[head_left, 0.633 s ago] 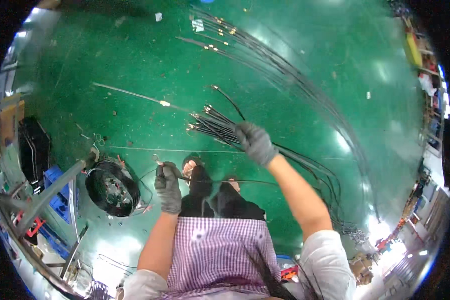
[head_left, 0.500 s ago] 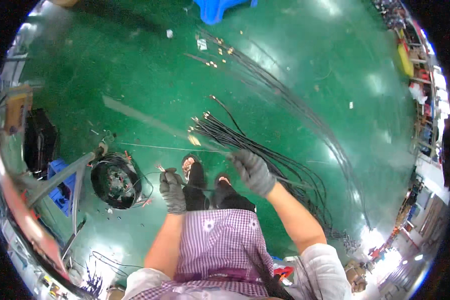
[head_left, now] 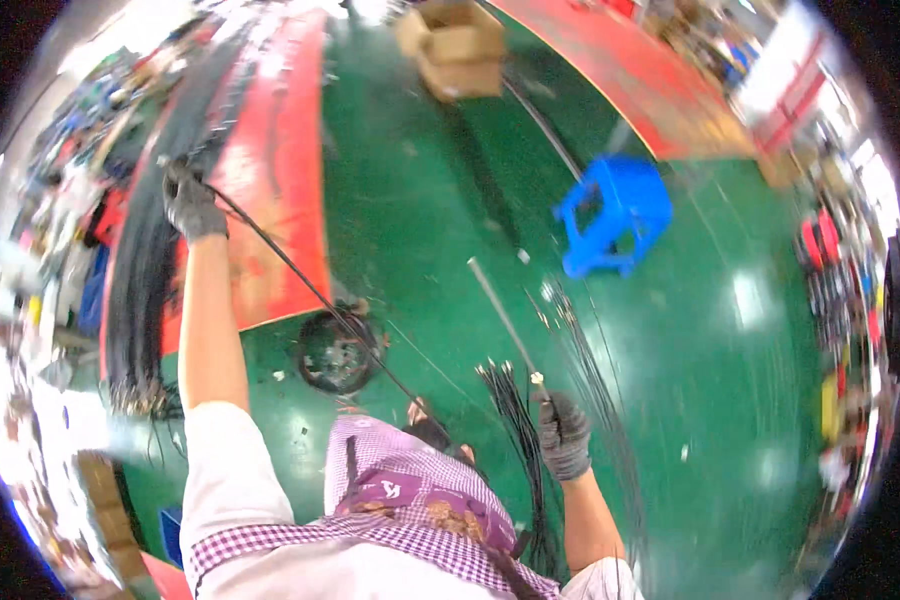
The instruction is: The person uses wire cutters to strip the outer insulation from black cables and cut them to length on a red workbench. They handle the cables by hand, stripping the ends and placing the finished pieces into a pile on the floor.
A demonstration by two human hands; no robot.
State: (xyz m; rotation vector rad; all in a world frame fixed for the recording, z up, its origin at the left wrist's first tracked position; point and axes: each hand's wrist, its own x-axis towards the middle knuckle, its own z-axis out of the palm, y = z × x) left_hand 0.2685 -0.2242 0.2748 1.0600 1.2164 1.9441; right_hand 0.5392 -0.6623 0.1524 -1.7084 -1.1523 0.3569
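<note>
My left hand (head_left: 192, 203), in a grey glove, reaches out to the far left over a red tabletop (head_left: 280, 190). Its fingers are closed on a black cable (head_left: 288, 262), which slants down to the right past a dark coil (head_left: 338, 350) near my feet. At the right, my right hand (head_left: 564, 437), gloved too, is closed around the near end of a thin pale rod (head_left: 502, 315). A small whitish piece shows at its fingertips; motion blur hides its kind. Beside this hand, a bundle of black cables (head_left: 515, 415) lies on the green floor.
Long dark cables (head_left: 135, 290) lie along the red tabletop's left side. A blue stool (head_left: 620, 215) stands ahead on the right, and an open cardboard box (head_left: 455, 50) sits farther off. More thin cables (head_left: 595, 375) stretch along the floor at the right.
My view has swung left and up, bringing the red tabletop and box into sight. My left hand has moved from near my body far out to the left, the black cable stretched behind it.
</note>
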